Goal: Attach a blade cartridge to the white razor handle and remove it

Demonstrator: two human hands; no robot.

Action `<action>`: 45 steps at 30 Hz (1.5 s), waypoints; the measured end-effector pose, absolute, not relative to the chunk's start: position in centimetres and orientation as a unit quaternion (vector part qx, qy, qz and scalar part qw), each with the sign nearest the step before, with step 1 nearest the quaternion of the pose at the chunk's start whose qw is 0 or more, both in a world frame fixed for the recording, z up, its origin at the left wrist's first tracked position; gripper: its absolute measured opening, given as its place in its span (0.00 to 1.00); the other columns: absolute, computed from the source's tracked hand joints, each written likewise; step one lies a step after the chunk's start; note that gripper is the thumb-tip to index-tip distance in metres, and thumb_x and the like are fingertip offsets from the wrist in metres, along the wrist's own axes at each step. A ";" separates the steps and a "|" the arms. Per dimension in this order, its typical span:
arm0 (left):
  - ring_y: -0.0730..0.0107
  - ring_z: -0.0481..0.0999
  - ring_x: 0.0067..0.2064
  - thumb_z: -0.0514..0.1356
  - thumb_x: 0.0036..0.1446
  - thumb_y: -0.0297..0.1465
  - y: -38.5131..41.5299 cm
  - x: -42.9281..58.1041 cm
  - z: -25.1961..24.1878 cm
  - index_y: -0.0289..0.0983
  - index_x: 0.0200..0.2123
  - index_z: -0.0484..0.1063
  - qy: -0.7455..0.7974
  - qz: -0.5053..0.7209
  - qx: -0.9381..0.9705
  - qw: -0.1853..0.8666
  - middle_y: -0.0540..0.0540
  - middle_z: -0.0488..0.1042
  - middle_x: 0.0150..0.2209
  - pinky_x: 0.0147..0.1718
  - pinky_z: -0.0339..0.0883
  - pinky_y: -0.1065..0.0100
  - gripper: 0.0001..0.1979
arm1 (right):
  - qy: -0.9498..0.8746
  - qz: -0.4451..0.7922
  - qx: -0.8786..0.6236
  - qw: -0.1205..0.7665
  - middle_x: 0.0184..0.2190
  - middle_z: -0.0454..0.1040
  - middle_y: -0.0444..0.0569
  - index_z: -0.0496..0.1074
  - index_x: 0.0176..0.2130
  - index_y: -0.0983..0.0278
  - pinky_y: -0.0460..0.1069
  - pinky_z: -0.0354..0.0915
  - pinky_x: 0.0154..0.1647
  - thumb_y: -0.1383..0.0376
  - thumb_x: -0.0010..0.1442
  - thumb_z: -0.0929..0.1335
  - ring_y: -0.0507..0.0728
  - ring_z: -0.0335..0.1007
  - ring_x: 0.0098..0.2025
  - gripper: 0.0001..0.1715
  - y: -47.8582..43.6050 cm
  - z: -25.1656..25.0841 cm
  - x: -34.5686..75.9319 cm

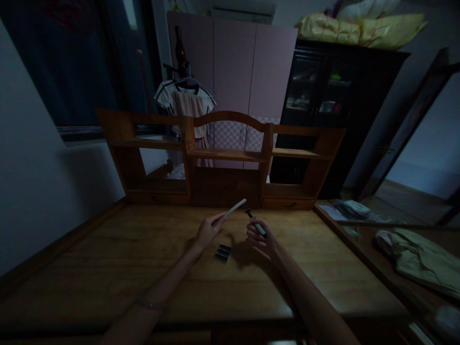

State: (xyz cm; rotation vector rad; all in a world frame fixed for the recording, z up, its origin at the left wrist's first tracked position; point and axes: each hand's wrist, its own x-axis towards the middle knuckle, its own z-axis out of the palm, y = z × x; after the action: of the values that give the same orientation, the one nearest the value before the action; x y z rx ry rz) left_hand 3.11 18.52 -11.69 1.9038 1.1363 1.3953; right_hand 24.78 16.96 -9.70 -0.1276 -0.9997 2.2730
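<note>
Over the wooden desk, my left hand [209,231] is closed around a slim white stick [235,207] with a rounded tip, which points up and to the right. To its right, my right hand [261,235] grips a razor [259,229] by its dark and pale handle, the head tilted up to the left. The razor's head and the stick's tip are close but apart. On the desk below and between my hands lies a small black pack [223,253] with several sections, perhaps razor cartridges; its details are too dim to make out.
Along the back of the wooden desk [143,258] stands a low wooden shelf unit [226,154]. A raised edge runs down the right side, with folded green cloth [424,258] beyond it. Further back are a pink wardrobe [233,67], a dark cabinet [334,105] and hanging clothes [187,103].
</note>
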 end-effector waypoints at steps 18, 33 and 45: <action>0.62 0.73 0.47 0.54 0.57 0.40 17.8 3.6 -11.3 0.37 0.47 0.72 0.398 0.477 0.735 0.273 0.46 0.75 0.45 0.49 0.64 0.63 0.19 | -0.389 0.857 -0.071 0.330 0.07 0.49 0.37 0.48 0.15 0.63 0.41 0.42 0.07 0.58 0.60 0.60 0.45 0.41 0.07 0.27 16.8 -9.5 25.0; 0.61 0.73 0.47 0.54 0.57 0.41 17.8 3.7 -11.1 0.37 0.47 0.72 0.416 0.489 0.719 0.266 0.46 0.75 0.45 0.48 0.65 0.62 0.19 | -0.407 0.852 -0.067 0.323 0.07 0.50 0.37 0.48 0.14 0.63 0.42 0.43 0.08 0.57 0.60 0.59 0.46 0.42 0.06 0.27 16.8 -9.3 25.0; 0.62 0.73 0.46 0.55 0.57 0.40 17.6 3.8 -11.0 0.36 0.47 0.72 0.396 0.483 0.726 0.288 0.46 0.75 0.45 0.49 0.65 0.63 0.18 | -0.414 0.848 -0.066 0.324 0.07 0.52 0.38 0.53 0.15 0.63 0.42 0.45 0.08 0.59 0.60 0.58 0.46 0.43 0.06 0.25 16.9 -9.3 25.0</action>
State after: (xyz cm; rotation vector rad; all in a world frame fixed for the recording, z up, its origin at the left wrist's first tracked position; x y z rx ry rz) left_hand 3.80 17.61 -11.03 1.9404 1.0571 1.2890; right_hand 24.98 16.88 -9.29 -0.1728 -1.0863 2.2256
